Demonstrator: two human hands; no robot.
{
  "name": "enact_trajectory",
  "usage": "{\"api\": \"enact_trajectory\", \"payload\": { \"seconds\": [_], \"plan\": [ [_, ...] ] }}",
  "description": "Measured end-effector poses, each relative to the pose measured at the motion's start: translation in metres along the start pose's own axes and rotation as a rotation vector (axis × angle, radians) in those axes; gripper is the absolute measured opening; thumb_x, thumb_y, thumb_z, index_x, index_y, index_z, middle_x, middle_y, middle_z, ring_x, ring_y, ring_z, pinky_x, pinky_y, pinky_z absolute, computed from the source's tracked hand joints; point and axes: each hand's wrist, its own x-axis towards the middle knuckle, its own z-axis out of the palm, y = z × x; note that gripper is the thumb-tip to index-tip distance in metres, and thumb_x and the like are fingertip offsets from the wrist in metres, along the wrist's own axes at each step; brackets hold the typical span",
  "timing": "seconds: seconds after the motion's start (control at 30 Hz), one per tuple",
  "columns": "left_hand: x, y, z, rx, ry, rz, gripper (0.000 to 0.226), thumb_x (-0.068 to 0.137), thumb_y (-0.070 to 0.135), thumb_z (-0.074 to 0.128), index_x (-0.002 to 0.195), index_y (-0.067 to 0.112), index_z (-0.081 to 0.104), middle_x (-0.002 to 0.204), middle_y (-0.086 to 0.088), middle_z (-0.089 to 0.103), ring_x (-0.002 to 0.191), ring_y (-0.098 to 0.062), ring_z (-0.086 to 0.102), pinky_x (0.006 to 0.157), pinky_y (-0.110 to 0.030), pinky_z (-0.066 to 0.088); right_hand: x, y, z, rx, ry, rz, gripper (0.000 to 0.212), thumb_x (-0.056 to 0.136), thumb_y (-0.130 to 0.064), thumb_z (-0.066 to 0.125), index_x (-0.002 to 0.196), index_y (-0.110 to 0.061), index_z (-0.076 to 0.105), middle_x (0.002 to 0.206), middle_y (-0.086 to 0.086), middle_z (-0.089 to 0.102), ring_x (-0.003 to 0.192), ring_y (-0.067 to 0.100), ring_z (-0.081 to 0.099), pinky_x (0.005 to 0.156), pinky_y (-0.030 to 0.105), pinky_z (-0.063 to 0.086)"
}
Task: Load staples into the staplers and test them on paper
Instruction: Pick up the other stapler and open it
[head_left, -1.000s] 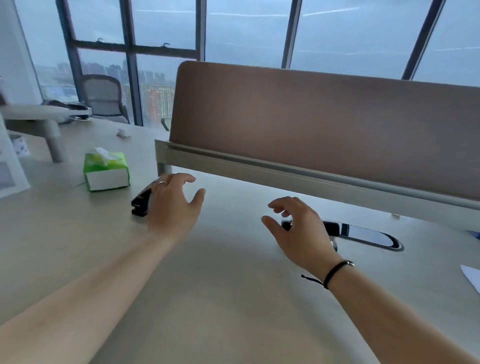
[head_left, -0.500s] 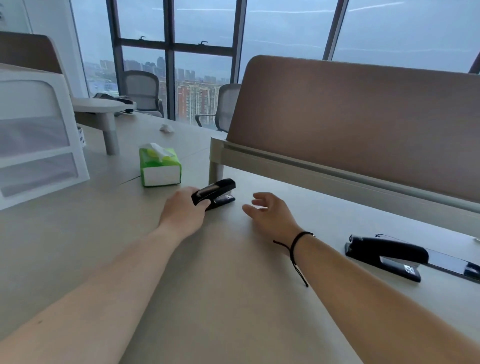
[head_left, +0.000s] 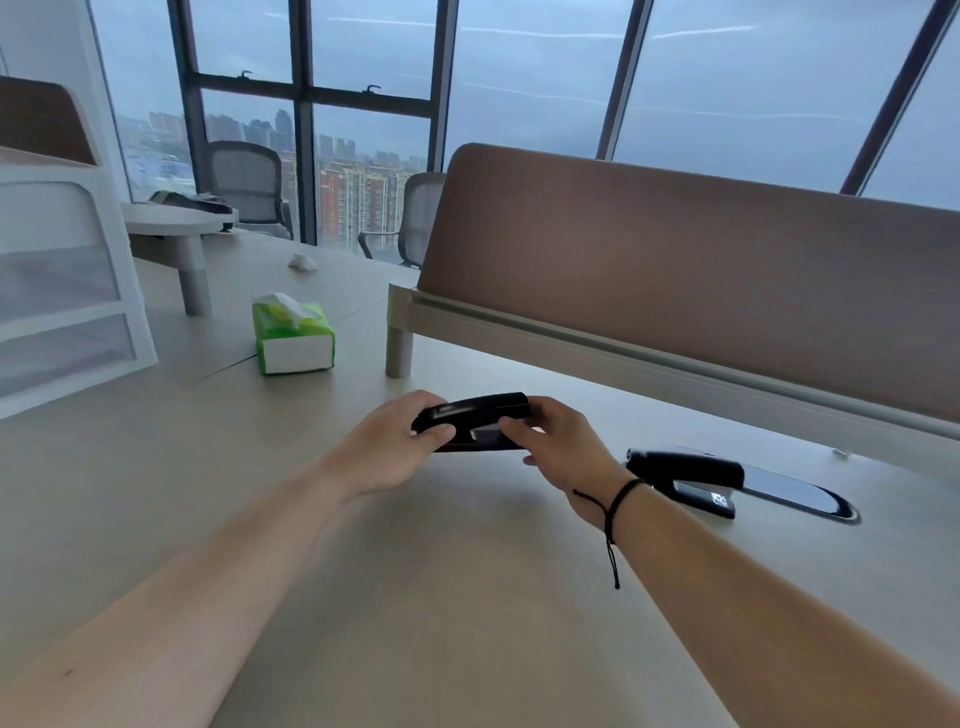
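A black stapler (head_left: 478, 418) is held just above the beige desk (head_left: 415, 597), lying crosswise between both hands. My left hand (head_left: 389, 449) grips its left end with the thumb underneath. My right hand (head_left: 566, 447) grips its right end, fingers wrapped over the front. The stapler looks closed. A second, larger black stapler (head_left: 685, 475) lies on the desk to the right of my right wrist, untouched. No staples or paper show in this view.
A green tissue pack (head_left: 293, 335) stands at the back left. A white drawer unit (head_left: 62, 291) is at the far left. A brown divider panel (head_left: 701, 291) runs along the back. A dark cable-port cover (head_left: 795, 493) lies behind the second stapler. A crumpled tissue (head_left: 303, 262) sits farther back.
My left hand has lifted the small stapler from near the divider leg and brought it toward me. My right hand has closed on its other end.
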Motion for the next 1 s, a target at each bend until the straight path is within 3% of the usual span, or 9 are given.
{"api": "enact_trajectory", "payload": {
  "seconds": [0.17, 0.3, 0.43, 0.57, 0.7, 0.77, 0.83, 0.93, 1.0],
  "plan": [
    [-0.048, 0.047, 0.015, -0.012, -0.065, 0.084, 0.016, 0.094, 0.031, 0.061, 0.108, 0.024, 0.062, 0.098, 0.007, 0.064, 0.090, -0.014, 0.059, 0.074, -0.025, 0.043, -0.073, -0.011, -0.045, -0.086, 0.029, -0.006, 0.021, 0.087, -0.028, 0.072, 0.107, -0.022, 0.067, 0.092, -0.010, 0.073, 0.074, -0.003, 0.067, 0.077, 0.024, 0.054],
    [-0.099, 0.086, 0.027, -0.052, -0.126, 0.159, 0.016, 0.094, 0.030, 0.062, 0.108, 0.024, 0.062, 0.100, 0.011, 0.065, 0.091, -0.005, 0.059, 0.071, -0.016, 0.041, -0.145, -0.016, -0.074, -0.081, 0.065, -0.029, 0.017, 0.085, -0.025, 0.074, 0.101, -0.022, 0.069, 0.089, -0.007, 0.076, 0.083, 0.006, 0.072, 0.081, 0.027, 0.056],
    [-0.153, 0.119, 0.036, -0.087, -0.193, 0.205, 0.013, 0.092, 0.029, 0.064, 0.105, 0.027, 0.063, 0.096, 0.009, 0.068, 0.085, -0.012, 0.063, 0.067, -0.015, 0.045, -0.224, -0.015, -0.094, -0.088, 0.088, -0.056, 0.012, 0.086, -0.023, 0.072, 0.093, -0.031, 0.068, 0.084, -0.015, 0.076, 0.079, 0.001, 0.070, 0.077, 0.030, 0.057],
    [-0.207, 0.146, 0.046, -0.096, -0.274, 0.282, 0.012, 0.091, 0.028, 0.067, 0.103, 0.029, 0.064, 0.086, 0.008, 0.068, 0.071, -0.011, 0.060, 0.063, -0.019, 0.044, -0.304, -0.010, -0.102, -0.085, 0.149, -0.048, 0.015, 0.085, -0.027, 0.071, 0.098, -0.031, 0.067, 0.095, -0.005, 0.076, 0.091, 0.014, 0.072, 0.091, 0.045, 0.057],
    [-0.261, 0.157, 0.053, -0.123, -0.374, 0.328, 0.018, 0.085, 0.042, 0.064, 0.101, 0.034, 0.062, 0.096, 0.007, 0.068, 0.088, -0.024, 0.064, 0.082, -0.043, 0.052, -0.376, -0.008, -0.108, -0.092, 0.164, -0.019, 0.016, 0.085, -0.021, 0.072, 0.097, -0.031, 0.069, 0.094, -0.007, 0.077, 0.090, 0.014, 0.072, 0.089, 0.044, 0.057],
    [-0.284, 0.159, 0.058, -0.112, -0.424, 0.324, 0.018, 0.086, 0.043, 0.065, 0.103, 0.038, 0.060, 0.097, 0.009, 0.067, 0.084, -0.027, 0.062, 0.077, -0.036, 0.052, -0.408, -0.005, -0.109, -0.128, 0.147, 0.002, 0.015, 0.084, -0.022, 0.072, 0.097, -0.031, 0.069, 0.094, -0.009, 0.077, 0.092, 0.011, 0.071, 0.089, 0.039, 0.056],
    [-0.304, 0.158, 0.065, -0.078, -0.447, 0.330, 0.021, 0.088, 0.041, 0.067, 0.107, 0.041, 0.058, 0.099, 0.014, 0.065, 0.076, -0.018, 0.061, 0.066, -0.021, 0.045, -0.434, -0.001, -0.109, -0.169, 0.122, 0.015, 0.016, 0.084, -0.022, 0.073, 0.096, -0.031, 0.069, 0.092, -0.010, 0.076, 0.091, 0.010, 0.070, 0.088, 0.034, 0.054],
    [-0.330, 0.158, 0.070, -0.044, -0.464, 0.334, 0.020, 0.088, 0.038, 0.067, 0.106, 0.040, 0.057, 0.089, 0.015, 0.061, 0.052, -0.002, 0.048, 0.053, -0.011, 0.036, -0.463, 0.003, -0.107, -0.177, 0.095, 0.048, 0.016, 0.083, -0.028, 0.075, 0.097, -0.032, 0.068, 0.090, 0.000, 0.074, 0.087, 0.023, 0.069, 0.086, 0.041, 0.054],
    [-0.345, 0.158, 0.071, -0.018, -0.470, 0.345, 0.020, 0.087, 0.041, 0.068, 0.104, 0.042, 0.057, 0.084, 0.018, 0.060, 0.053, 0.000, 0.047, 0.054, -0.011, 0.035, -0.476, 0.005, -0.105, -0.195, 0.087, 0.059, 0.018, 0.082, -0.033, 0.075, 0.099, -0.034, 0.068, 0.089, 0.002, 0.073, 0.086, 0.025, 0.068, 0.083, 0.043, 0.054]
  ]
}}
